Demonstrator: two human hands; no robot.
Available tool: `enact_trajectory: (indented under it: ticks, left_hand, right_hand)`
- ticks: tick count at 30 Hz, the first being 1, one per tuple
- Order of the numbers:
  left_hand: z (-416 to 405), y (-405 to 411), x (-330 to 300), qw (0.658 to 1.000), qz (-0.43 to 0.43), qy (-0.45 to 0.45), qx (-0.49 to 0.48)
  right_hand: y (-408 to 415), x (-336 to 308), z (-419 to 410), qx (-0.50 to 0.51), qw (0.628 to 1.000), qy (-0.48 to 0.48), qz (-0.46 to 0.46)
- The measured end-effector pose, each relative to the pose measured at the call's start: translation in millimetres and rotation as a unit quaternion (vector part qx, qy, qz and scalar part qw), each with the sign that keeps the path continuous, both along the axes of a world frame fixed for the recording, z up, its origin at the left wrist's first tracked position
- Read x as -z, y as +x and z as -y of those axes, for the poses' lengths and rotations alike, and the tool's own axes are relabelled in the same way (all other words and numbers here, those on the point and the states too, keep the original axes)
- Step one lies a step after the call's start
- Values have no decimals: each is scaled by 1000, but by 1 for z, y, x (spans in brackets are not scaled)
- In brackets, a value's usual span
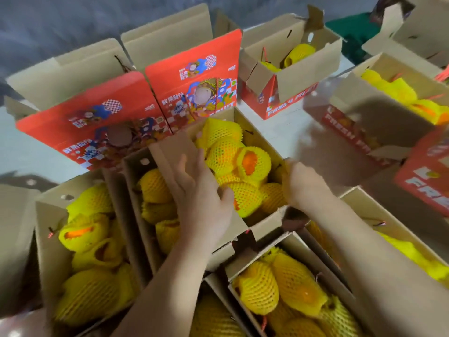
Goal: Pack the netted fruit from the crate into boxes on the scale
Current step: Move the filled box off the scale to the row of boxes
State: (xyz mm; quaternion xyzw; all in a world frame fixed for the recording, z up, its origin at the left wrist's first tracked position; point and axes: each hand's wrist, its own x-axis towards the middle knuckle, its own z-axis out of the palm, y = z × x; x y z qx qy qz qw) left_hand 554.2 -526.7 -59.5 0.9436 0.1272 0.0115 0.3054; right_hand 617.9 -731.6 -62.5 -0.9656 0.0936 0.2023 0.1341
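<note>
Brimming boxes [257, 144] of netted fruit [243, 166]

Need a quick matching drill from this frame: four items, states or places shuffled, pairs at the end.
Items:
1. left hand
2. right hand
3. red printed lids
4. far box

States or places:
A. standing upright behind the centre box
B. at the centre box's right edge
C. flat on a cardboard flap, thumb by the netted fruit
D. only a few yellow nets inside, flaps open

Pairs: 1-C, 2-B, 3-A, 4-D
</note>
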Motion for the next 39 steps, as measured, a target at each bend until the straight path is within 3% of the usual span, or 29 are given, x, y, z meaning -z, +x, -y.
enact_trajectory:
  ticks: [7, 9, 12, 16, 20, 24, 26, 28, 29, 31, 33, 35, 39]
  left_hand:
    - [52, 7, -2, 998, -2, -48, 33]
    - [70, 14, -1, 995, -42, -84, 34]
    - [91, 21, -5, 966, -155, -207, 17]
    - [95, 22, -9, 951, -197, -236, 8]
    - [80, 12, -7, 934, -207, -273, -104]
    - [70, -4, -17, 856, -175, -416, -252]
    - [78, -8, -21, 862, -136, -423, -246]
    - [83, -21, -25, 911, -47, -373, -171]
    - [82, -28, -24, 945, -5, -305, -118]
    - [77, -43, -18, 995, 48, -71, 43]
    - [67, -54, -10, 975, 15, 150, 160]
    - [60, -60, -7, 963, -54, 207, 165]
    - [45, -57, -9, 935, -91, 282, 196]
  right_hand:
    - [36, 9, 50, 8, 999, 35, -13]
    - [42, 11, 57, 17, 998, 51, -15]
    - [49, 15, 67, 23, 997, 62, -25]
    - [52, 23, 69, 20, 995, 92, -33]
    - [44, 21, 61, -27, 989, 144, -29]
    - [23, 19, 42, -73, 972, 218, -56]
    - [18, 24, 38, -73, 971, 221, -60]
    - [20, 26, 37, -70, 972, 216, -61]
    - [22, 27, 38, -72, 972, 215, -63]
    - [23, 26, 39, -82, 971, 215, -62]
    - [22, 24, 41, -100, 967, 225, -69]
    - [18, 20, 44, -141, 962, 222, -73]
    - [5, 20, 51, -233, 962, 142, -36]
